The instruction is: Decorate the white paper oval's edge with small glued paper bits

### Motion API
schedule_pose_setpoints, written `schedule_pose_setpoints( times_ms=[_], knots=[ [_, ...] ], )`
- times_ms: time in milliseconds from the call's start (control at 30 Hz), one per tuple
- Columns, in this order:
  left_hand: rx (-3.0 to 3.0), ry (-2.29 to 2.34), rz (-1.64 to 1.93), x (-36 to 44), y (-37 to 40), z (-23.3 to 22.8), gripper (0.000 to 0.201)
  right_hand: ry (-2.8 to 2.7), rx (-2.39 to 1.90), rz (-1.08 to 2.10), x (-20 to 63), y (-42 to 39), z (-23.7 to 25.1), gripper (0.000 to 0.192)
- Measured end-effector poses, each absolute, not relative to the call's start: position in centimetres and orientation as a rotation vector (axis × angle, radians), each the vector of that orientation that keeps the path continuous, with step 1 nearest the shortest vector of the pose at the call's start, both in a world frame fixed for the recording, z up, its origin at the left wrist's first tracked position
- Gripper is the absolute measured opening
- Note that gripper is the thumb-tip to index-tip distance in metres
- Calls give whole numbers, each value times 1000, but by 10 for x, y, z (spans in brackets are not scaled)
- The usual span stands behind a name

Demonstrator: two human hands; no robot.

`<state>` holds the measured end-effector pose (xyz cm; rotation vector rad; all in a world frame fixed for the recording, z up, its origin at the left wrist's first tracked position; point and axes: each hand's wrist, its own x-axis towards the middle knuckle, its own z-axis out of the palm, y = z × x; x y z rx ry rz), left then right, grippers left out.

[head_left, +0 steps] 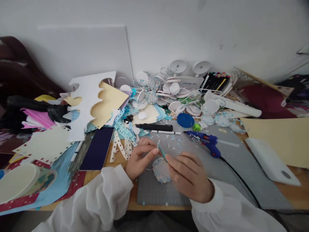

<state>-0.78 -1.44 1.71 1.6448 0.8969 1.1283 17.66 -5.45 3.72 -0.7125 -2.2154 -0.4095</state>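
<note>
Over the grey cutting mat (149,190), my left hand (142,158) and my right hand (189,174) come together around a thin teal strip of paper (162,152). The right fingers pinch its lower end. At the upper end, my left thumb and forefinger close on the strip. Just beneath my hands lies a round white piece with small blue and pink bits along its rim (159,170), partly covered by my right hand. Tiny blue and white scraps dot the mat beyond.
A blue glue gun (205,138) with a black cord lies on the right, near a white power bank (272,161). Behind are a black marker (156,127), a blue lid (185,120) and heaped white discs. Left stand a dark phone (98,149), cut paper and a tub (21,183).
</note>
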Motion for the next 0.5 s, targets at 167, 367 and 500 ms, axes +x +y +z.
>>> schedule_pose_setpoints(
  times_ms=[167, 367, 500],
  knots=[
    [1284, 844, 880, -7, -15, 2, 42, -2260, -676, -493, 161, -46, 36, 22],
    [1004, 837, 925, -3, -14, 1, 33, -2195, -839, -198, 161, -51, 40, 22],
    [853, 898, 1038, -3, -9, 8, 29, -1936, -1032, -195, 192, -69, 28, 23]
  ],
)
